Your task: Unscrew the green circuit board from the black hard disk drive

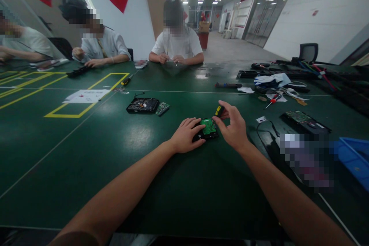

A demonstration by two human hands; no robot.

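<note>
A hard drive with a green circuit board (208, 129) lies on the green table (121, 161) in front of me. My left hand (186, 135) rests flat on its left side, fingers stretched over the drive, holding it down. My right hand (234, 126) is closed around a screwdriver with a yellow and black handle (219, 110), its tip angled down onto the circuit board. A second opened hard drive (142, 105) with a loose green board (163, 108) beside it lies further left.
Three people sit at the far side of the table. Paper (86, 95) lies in a yellow taped rectangle. Tools, gloves (272, 80), cables and drives crowd the right side. A blue bin (356, 157) sits at the right edge.
</note>
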